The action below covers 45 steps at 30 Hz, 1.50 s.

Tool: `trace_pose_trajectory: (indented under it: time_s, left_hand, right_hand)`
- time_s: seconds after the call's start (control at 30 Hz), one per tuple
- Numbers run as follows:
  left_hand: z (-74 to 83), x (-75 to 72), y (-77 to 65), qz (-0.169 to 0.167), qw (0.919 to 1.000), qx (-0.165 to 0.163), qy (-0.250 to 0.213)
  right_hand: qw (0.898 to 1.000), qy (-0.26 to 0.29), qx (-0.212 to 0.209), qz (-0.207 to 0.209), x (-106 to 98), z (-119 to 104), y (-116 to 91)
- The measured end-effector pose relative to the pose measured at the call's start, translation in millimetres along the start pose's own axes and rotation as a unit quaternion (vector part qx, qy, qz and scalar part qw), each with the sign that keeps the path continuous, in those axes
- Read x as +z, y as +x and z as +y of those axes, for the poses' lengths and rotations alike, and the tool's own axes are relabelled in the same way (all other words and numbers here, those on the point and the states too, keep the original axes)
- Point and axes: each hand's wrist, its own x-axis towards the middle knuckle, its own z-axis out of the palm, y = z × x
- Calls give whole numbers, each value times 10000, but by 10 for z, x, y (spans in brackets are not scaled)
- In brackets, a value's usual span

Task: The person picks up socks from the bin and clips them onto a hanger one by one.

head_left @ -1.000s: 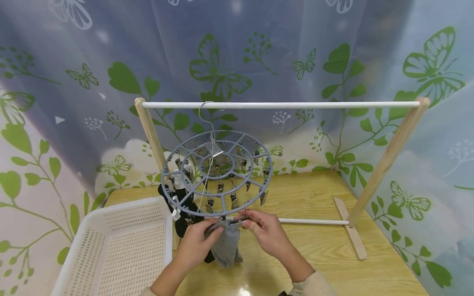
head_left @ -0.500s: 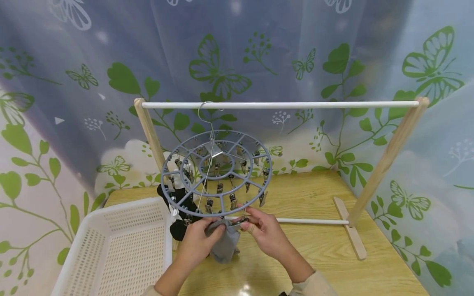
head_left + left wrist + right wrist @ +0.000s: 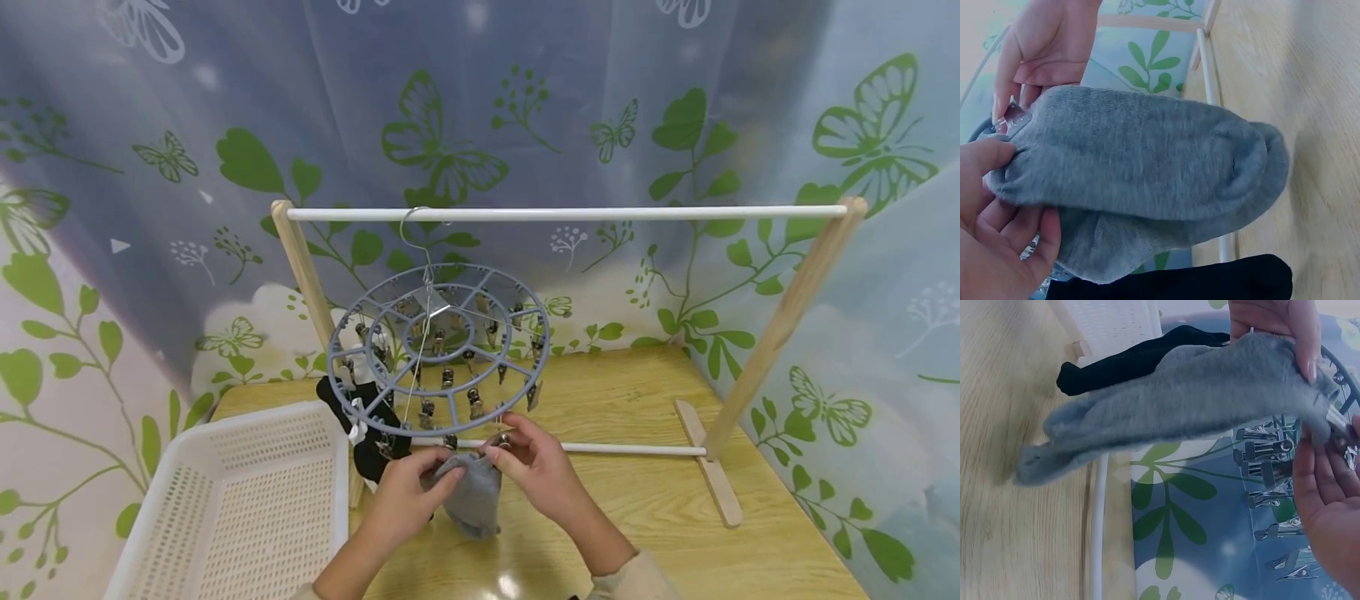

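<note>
A pair of grey socks [image 3: 474, 497] hangs below the front rim of the round clip hanger [image 3: 452, 402]. My left hand [image 3: 405, 497] pinches the socks at the cuff between thumb and fingers. At the cuff's other corner my right hand [image 3: 542, 473] pinches a metal clip [image 3: 1338, 422], whose end sits over the sock edge in the right wrist view. In the left wrist view the socks [image 3: 1147, 150] lie one over the other, toes away from the hands. Beside them a black sock [image 3: 1229, 278] shows.
The hanger hooks over the white rail [image 3: 570, 213] of a wooden stand [image 3: 780, 333]. Several bare metal clips [image 3: 476, 406] dangle from its rings. Black socks [image 3: 371, 406] hang at its left. A white plastic basket [image 3: 341, 467] stands left on the wooden table [image 3: 622, 392].
The grey socks and my left hand have shifted slightly right. My right hand has turned the clip from lying sideways to hanging more upright at the cuff.
</note>
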Motion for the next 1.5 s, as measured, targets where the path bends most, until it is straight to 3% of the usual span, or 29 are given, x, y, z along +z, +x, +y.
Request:
trace_pose_trajectory:
  time_s: [0.33, 0.67, 0.83, 1.27, 1.5]
  left_hand:
    - [-27, 24, -3, -193, 9990, 151, -375]
    - [-35, -54, -58, -246, 9996, 2, -145]
    - [-72, -117, -96, -112, 9999, -111, -6]
    - [-281, -342, -216, 547, 9954, -758, 206]
    - [-425, -559, -324, 930, 9870, -973, 875]
  right_hand:
    - [9987, -75, 236, 437, 8, -11, -1]
    - [9948, -250, 70, 989, 22, 72, 16]
    - [9918, -306, 45, 1241, -7, 80, 24]
    - [9895, -459, 264, 1347, -110, 139, -35]
    - [9871, -378, 487, 1476, -213, 211, -108]
